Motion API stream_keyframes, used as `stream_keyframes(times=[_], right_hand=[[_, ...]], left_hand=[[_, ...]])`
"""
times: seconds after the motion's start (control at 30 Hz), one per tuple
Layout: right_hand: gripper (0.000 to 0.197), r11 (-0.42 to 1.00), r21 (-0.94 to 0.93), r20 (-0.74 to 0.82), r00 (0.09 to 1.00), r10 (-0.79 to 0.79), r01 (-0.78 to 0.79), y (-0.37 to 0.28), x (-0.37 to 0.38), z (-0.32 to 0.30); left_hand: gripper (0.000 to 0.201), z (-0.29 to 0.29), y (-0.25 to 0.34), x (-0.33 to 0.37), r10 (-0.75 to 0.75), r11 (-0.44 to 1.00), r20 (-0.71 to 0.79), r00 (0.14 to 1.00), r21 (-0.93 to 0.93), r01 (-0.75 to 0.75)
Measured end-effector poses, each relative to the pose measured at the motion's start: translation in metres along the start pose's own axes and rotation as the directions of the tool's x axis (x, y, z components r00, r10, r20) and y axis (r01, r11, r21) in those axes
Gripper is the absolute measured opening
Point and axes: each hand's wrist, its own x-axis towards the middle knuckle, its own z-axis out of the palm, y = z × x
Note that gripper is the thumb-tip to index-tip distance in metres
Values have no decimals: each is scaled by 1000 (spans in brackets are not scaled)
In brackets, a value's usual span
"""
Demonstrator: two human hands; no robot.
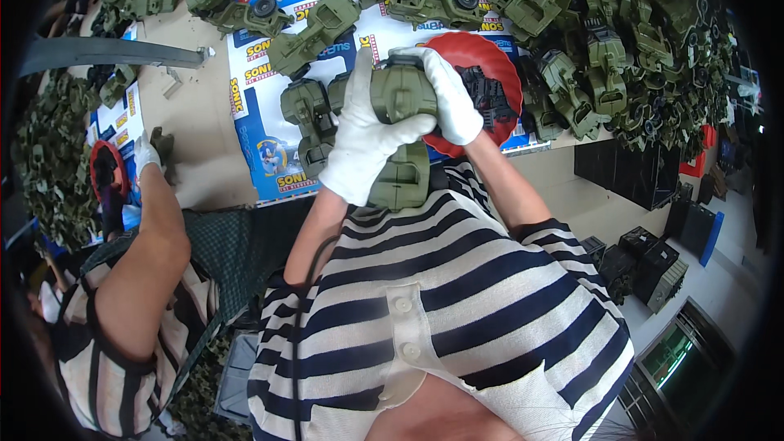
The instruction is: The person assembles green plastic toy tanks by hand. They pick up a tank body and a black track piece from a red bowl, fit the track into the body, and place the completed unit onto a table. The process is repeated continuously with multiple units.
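Both my hands wear white gloves and grip an olive-green toy truck (pixel 403 91) close in front of my chest. My left hand (pixel 359 135) is on its left side, with the thumb stretched across toward the right. From the far right side, my right hand (pixel 447 94) wraps its fingers over the toy's top end. A green toy body section (pixel 400 175) shows just below my hands; I cannot tell if it belongs to the same toy. Left of my left hand lies another green toy truck (pixel 306 106). Beside my right hand, a red bowl (pixel 461 49) holds small black parts (pixel 487 98).
Green toy trucks (pixel 604 57) lie heaped along the table's right side and far edge. A printed blue-and-white sheet (pixel 273 143) covers the table. At left, a grey metal bar (pixel 122 51) juts in, and a co-worker's gloved hand (pixel 145 153) is near another red bowl (pixel 104 167).
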Motion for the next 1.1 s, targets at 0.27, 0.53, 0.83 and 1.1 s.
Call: stream_keyframes(times=[0.27,0.53,0.83,1.1], right_hand=[[46,903,-308,85,954,-286,298,-7,-9,21],[27,858,-285,-40,889,-456,427,7,-5,43],[24,897,-315,-63,936,-347,311,55,39,85],[37,711,-644,66,947,-316,282,26,25,32]], left_hand=[[66,-15,-13,7,88,961,-75,993,-257,-105],[32,-22,-14,10,300,952,-183,936,112,-284],[39,-92,-25,67,139,934,-348,927,356,-6],[105,-82,-17,163,-345,148,30,938,989,23]])
